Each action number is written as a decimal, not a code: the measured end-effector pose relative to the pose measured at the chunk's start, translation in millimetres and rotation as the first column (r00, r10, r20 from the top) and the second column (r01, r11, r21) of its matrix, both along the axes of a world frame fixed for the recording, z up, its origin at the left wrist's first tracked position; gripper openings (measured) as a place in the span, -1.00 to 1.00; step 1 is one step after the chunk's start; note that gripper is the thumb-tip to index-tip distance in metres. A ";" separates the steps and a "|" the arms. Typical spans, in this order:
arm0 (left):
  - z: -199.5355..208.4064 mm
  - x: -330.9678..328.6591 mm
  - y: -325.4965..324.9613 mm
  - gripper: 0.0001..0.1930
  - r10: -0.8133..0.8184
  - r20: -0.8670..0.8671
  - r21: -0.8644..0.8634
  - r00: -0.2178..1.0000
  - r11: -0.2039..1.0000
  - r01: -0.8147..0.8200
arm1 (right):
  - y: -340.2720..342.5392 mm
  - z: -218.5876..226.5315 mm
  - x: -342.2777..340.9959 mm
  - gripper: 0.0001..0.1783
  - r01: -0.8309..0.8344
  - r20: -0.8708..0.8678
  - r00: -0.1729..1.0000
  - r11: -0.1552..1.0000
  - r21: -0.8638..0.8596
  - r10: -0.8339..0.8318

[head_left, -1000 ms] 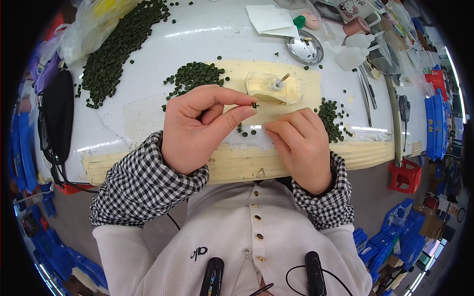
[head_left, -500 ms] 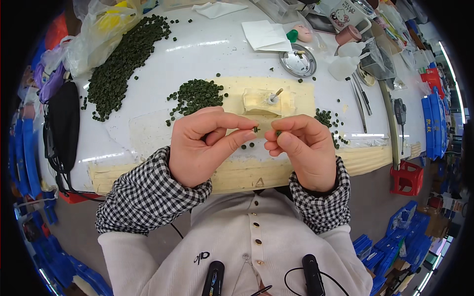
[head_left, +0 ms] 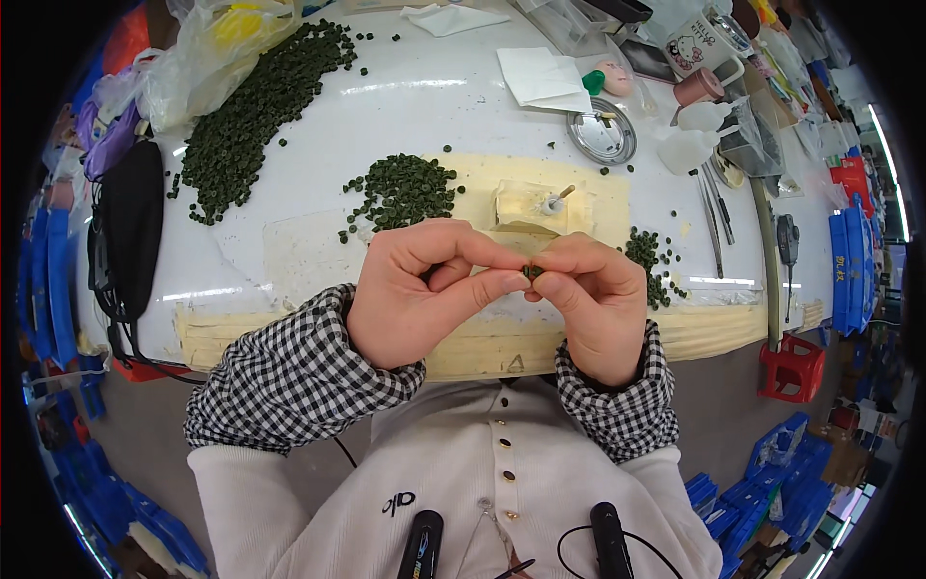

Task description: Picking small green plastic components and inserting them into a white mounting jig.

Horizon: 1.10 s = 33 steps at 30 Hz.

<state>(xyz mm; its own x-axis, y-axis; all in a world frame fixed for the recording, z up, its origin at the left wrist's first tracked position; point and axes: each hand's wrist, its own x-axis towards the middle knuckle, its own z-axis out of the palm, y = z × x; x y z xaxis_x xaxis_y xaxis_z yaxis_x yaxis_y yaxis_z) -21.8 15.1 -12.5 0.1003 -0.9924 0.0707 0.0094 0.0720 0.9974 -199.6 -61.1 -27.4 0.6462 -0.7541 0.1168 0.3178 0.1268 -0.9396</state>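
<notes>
My left hand (head_left: 420, 289) and my right hand (head_left: 600, 299) meet over the near part of the table, thumb and forefinger pinched on each. Between the touching fingertips a small dark green piece (head_left: 531, 272) shows. Fingers cover most of it, so I cannot tell where one hand's piece ends and the other's begins. Just beyond my hands, a cream block (head_left: 521, 207) with a thin upright peg (head_left: 567, 191) sits on a yellowish mat. Left of the block lies a small pile of dark green pieces (head_left: 410, 188); a smaller scatter of pieces (head_left: 648, 256) is at its right.
A large heap of green pieces (head_left: 253, 121) lies far left by a plastic bag (head_left: 207, 68) and a black pouch (head_left: 132, 232). A round metal dish (head_left: 603, 140), white tissue (head_left: 542, 77), tweezers (head_left: 712, 222) and a mug (head_left: 696, 48) are at the right. A padded strip (head_left: 463, 352) lines the table's near edge.
My hands have come together; the green pieces held apart in each pinch now meet at the fingertips. The whole view has shifted slightly.
</notes>
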 end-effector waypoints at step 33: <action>-5.5 2.5 -4.1 -0.88 0.105 0.041 -0.127 0.994 0.987 -0.099 | 7.9 9.4 5.6 -0.69 0.078 -0.208 0.955 0.857 -0.509 -0.210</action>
